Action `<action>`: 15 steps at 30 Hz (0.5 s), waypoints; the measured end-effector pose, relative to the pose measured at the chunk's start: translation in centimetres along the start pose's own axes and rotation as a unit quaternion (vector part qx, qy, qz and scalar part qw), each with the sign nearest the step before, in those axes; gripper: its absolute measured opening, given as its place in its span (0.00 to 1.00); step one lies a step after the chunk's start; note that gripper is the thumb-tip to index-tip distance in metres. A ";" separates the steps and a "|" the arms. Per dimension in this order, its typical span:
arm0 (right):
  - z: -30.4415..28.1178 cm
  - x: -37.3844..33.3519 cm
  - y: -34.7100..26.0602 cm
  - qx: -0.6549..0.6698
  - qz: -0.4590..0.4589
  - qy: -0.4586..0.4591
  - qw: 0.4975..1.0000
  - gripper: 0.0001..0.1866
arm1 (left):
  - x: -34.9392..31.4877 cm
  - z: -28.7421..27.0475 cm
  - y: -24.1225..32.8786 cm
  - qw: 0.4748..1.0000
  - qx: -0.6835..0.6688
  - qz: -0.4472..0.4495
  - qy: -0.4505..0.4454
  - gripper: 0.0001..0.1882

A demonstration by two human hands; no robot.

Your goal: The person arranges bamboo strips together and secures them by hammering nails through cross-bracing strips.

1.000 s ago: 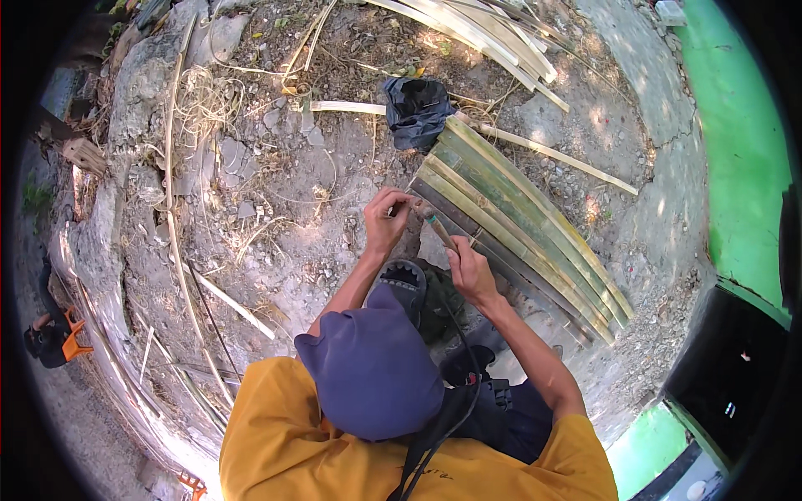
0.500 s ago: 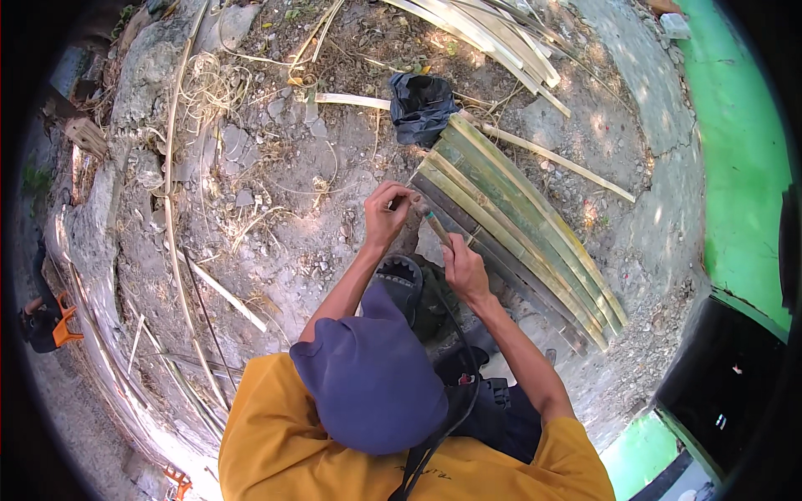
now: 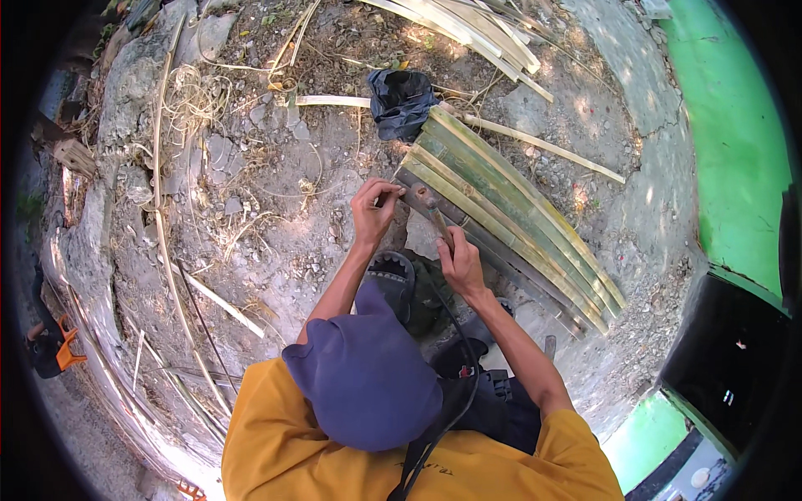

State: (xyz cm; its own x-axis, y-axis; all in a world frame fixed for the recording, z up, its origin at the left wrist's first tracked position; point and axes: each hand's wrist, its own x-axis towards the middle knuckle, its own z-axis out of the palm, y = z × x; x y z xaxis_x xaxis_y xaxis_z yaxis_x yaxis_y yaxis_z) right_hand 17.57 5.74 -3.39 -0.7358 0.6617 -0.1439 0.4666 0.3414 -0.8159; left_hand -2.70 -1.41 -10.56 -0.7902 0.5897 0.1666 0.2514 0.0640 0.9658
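Note:
My left hand is closed in a pinch at the near left end of a row of split bamboo slats. What its fingertips hold is too small to make out. My right hand grips the wooden handle of a hammer, whose head is over the end of the darkest slat, just right of the left fingertips. The green and tan slats lie side by side, fanning toward the lower right. A black plastic bag, its mouth open, sits against their far end.
Pale bamboo strips are piled at the far side, and a long thin strip runs down the left. Tangled fibre lies on the stony ground. At the right stands a green wall. An orange-and-black object is at the far left.
The hammer head now shows clear of my left fingers, slightly farther right over the slat. My left hand stays pinched at the slat's end. The whole view has shifted a little.

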 end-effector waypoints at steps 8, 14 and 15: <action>-0.4 0.2 -0.2 -0.009 0.061 0.008 0.998 0.16 | -0.2 0.3 -0.6 1.000 -0.007 0.004 0.007 0.05; -1.2 1.3 -1.8 -0.037 0.056 0.008 0.998 0.15 | 0.0 0.4 -0.6 1.000 -0.008 0.008 -0.009 0.05; -1.4 1.6 -1.9 -0.046 0.053 -0.003 0.998 0.15 | 0.1 0.4 -0.5 1.000 -0.003 0.010 -0.010 0.05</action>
State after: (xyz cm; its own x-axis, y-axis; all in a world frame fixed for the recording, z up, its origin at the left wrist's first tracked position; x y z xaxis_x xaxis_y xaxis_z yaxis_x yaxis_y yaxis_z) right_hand 16.22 7.09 -1.26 -0.6826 0.6935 -0.2306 0.5846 0.3289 -0.7416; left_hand -2.64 -1.04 -11.15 -0.7738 0.6069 0.1814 0.2637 0.0483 0.9634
